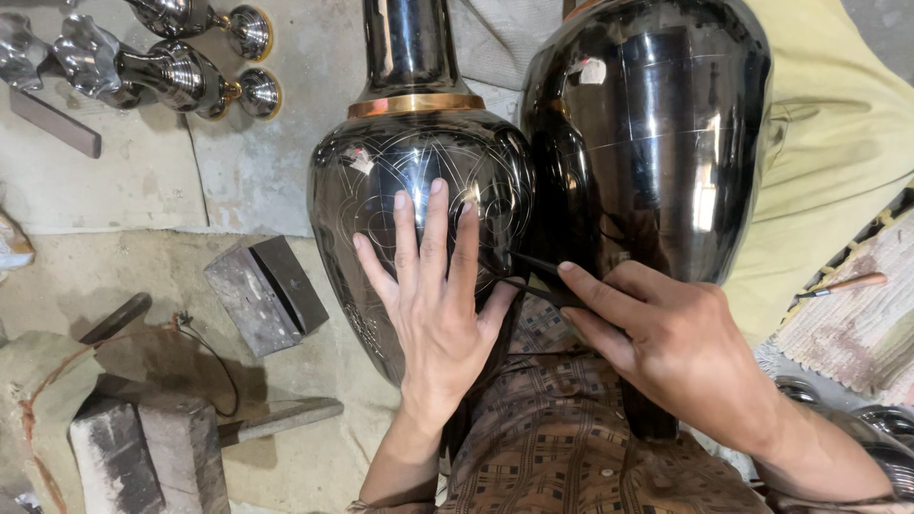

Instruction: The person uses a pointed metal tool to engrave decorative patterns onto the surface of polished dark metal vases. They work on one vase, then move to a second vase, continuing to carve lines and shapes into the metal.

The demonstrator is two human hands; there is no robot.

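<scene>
Vase under left hand — neck pointing away, seemingly tilted.

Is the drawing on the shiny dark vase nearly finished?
Partly. The dark polished metal vase with a brass neck band already carries scratched petal lines across its upper belly. Right now the left hand lies flat on it, and the right hand holds a thin dark pointed tool at its side. The plain dark metal vase beside it shows only faint guide lines, so that looks left.

Bright, even daylight; white glare streaks the right vase; soft shadows on the floor; edges bend slightly.
</scene>
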